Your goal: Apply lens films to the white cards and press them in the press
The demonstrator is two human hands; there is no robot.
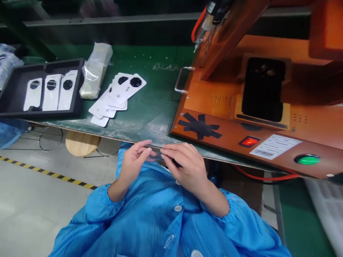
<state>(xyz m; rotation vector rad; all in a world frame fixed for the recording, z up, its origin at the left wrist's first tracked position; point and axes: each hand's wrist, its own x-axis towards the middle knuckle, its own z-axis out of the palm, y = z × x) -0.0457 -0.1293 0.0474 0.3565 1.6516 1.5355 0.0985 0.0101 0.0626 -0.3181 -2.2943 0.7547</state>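
Note:
My left hand [136, 156] is in front of the bench edge, its index finger stretched out and its thumb bent against the other fingers. Close beside it, my right hand [186, 162] is pinched, thumb against fingertips. A faint see-through piece seems to lie between the two hands, but I cannot make out what it is. Beyond them on the green bench [158, 103] lies a fanned pile of white phone-back-shaped sheets [122, 92] with dark camera areas. Left of the pile stands a pale block in clear plastic wrap [95, 71].
A black tray [16, 92] at the left holds several white phone-back pieces [50, 92]. An orange machine [227, 121] fills the right, with a dark phone-shaped fixture [264, 89], a lit red switch [249, 141], a green button [307, 159] and a metal handle [180, 80]. A wooden stool [81, 142] stands below.

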